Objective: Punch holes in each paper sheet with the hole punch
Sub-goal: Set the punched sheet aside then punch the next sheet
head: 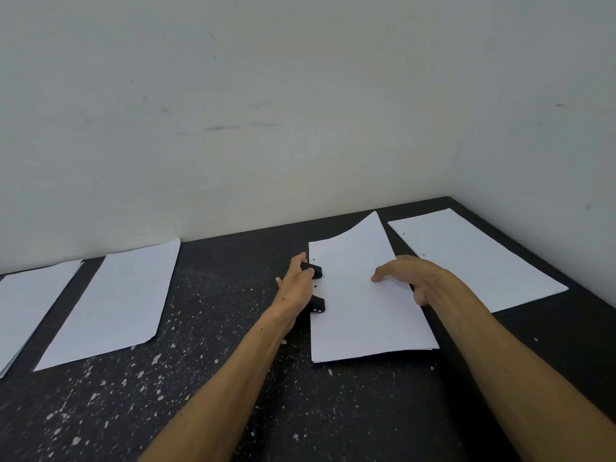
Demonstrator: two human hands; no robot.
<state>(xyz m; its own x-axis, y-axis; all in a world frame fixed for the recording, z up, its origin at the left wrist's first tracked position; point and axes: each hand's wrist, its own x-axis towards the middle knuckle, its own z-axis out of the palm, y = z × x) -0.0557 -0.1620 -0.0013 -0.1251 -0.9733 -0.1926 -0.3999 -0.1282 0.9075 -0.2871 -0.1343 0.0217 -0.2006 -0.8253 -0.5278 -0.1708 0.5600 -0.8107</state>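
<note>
A black hole punch (317,305) sits on the dark table, against the left edge of a white paper sheet (360,315). My left hand (295,288) lies over the punch, fingers curled round its top. Two small holes show near that sheet's left edge. My right hand (411,278) rests on the sheet's right side with its fingers spread and loosely bent. The sheet's far corner curls upward. Another sheet (476,258) with two punched holes along its left edge lies flat to the right.
One plain white sheet (113,301) lies at the left, and a further stack of paper (23,305) at the far left edge. The speckled black table (216,378) meets pale walls behind and at the right.
</note>
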